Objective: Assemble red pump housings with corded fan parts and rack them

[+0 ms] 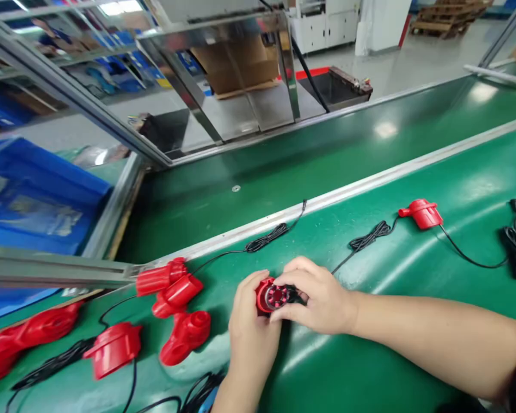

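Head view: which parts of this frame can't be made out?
- Red part with its black insert: mostly covered by the left hand and right hand.
- Red housings at far left: cut off by the frame edge.
- Cables at the bottom: cropped by the lower edge.

green bench (413,355), red housings (178,295), black cables (266,238)

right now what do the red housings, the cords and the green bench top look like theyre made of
Red housing held between left hand and right hand: likely moulded plastic, uniform glossy red with soft highlights, as on the loose red shells. Black cords: probably rubber- or PVC-sheathed, matte, bundled in limp coils. Green bench top: smooth vinyl or rubber sheet, judging by its broad sheen.
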Demonstrator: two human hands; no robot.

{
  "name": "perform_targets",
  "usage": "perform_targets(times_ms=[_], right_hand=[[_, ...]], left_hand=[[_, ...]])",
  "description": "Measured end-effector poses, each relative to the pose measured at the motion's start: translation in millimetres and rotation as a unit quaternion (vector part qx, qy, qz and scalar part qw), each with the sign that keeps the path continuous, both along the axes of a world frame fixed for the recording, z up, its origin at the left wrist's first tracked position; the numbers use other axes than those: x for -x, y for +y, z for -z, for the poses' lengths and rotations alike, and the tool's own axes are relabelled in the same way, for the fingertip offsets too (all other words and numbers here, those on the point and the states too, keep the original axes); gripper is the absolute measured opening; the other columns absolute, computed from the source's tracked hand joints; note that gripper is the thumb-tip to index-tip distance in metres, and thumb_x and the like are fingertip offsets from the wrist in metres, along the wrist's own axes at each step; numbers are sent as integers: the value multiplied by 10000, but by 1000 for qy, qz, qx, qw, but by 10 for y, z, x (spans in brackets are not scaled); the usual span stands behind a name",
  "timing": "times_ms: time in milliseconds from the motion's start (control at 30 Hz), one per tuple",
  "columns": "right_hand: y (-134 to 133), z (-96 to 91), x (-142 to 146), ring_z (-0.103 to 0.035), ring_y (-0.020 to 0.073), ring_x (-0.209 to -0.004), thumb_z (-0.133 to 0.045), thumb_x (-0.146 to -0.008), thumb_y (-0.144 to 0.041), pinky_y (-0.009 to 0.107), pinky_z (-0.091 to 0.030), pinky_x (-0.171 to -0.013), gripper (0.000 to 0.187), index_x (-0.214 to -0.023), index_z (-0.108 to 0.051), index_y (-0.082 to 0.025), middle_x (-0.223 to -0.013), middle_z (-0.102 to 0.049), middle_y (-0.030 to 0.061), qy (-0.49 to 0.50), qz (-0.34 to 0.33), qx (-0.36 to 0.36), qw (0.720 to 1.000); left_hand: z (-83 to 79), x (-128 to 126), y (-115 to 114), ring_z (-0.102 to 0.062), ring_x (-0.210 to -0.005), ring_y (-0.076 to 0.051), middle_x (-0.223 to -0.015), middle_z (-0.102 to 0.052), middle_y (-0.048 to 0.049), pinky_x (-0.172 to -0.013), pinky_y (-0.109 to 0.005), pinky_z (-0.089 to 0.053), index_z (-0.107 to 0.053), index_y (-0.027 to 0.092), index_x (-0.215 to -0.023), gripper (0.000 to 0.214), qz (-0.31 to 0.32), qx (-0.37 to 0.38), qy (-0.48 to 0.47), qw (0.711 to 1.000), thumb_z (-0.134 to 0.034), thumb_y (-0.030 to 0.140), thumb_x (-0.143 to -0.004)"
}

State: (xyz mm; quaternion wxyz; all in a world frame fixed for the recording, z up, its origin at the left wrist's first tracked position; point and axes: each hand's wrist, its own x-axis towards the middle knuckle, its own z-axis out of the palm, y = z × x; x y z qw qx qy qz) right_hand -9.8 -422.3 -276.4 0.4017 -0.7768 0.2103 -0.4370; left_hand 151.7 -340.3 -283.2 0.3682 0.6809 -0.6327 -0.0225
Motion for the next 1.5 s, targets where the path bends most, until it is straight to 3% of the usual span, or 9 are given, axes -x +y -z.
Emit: perform_targets(times_ms=[167, 400, 600, 767, 967, 1200, 1500], right_hand=[[17, 6, 1, -658, 189, -933, -800, -872, -490, 344, -606, -861, 375, -1128, -685, -241, -1070, -620, 56, 34, -3, -27, 999], [-27, -17, 11, -615, 157, -792, -872, -814, -389, 299, -578, -703, 429, -1129, -648, -204, -1044, -623, 45, 69, -30, -55, 996], [44, -63, -1, -608, 178, -812, -809, -878, -320, 325, -541, -784, 291, -1067, -617, -209, -885, -641, 4, 75, -13, -45, 996], [164, -81, 1, -603, 173, -754, -757, -906, -401, 299, -508, -690, 301, -1069, -582, -219, -838, -639, -7, 68, 10, -103, 992], [117, -119, 44, -622, 193, -785, -642, -966, -340, 326, -525, -741, 203, -1119, -605, -212, -913, -683, 35, 59, -3, 7, 998], [182, -193, 55, -590, 163, -692, -706, -926, -337, 293, -500, -671, 191, -1023, -599, -212, -829, -659, -4, 73, 17, -82, 994], [103, -215, 78, -625, 203, -823, -526, -1011, -289, 335, -556, -749, 181, -1080, -657, -186, -944, -693, 73, 98, -21, 28, 995]], left_hand=[[-50, 75, -29, -638, -1106, -243, -1184, -642, -123, -969, -368, -547, -584, 156, -1216, 363, -1, 10, -25, 1000, -559, 159, -854], [-54, 73, -31, -639, -1075, -243, -1148, -647, -111, -932, -363, -548, -586, 158, -1214, 362, -16, 11, -15, 1000, -621, 217, -858], [-43, 117, -14, -659, -1056, -246, -1137, -666, -93, -930, -383, -554, -589, 186, -1187, 350, -47, -14, 33, 998, -630, 216, -841], [-58, 186, 22, -650, -1084, -256, -1169, -650, -98, -948, -404, -552, -579, 202, -1184, 341, -59, -24, 61, 996, -619, 211, -846], [-32, 165, 26, -651, -1075, -251, -1191, -631, -97, -966, -407, -547, -560, 209, -1226, 396, -48, -22, 98, 994, -657, 286, -850], [-1, 153, 27, -649, -1076, -252, -1173, -635, -100, -958, -414, -549, -563, 203, -1202, 363, -44, 5, 85, 995, -652, 290, -861], [-52, 133, -12, -664, -1066, -235, -1184, -650, -108, -896, -367, -576, -550, 191, -1219, 363, 9, -20, 116, 993, -625, 319, -888]])
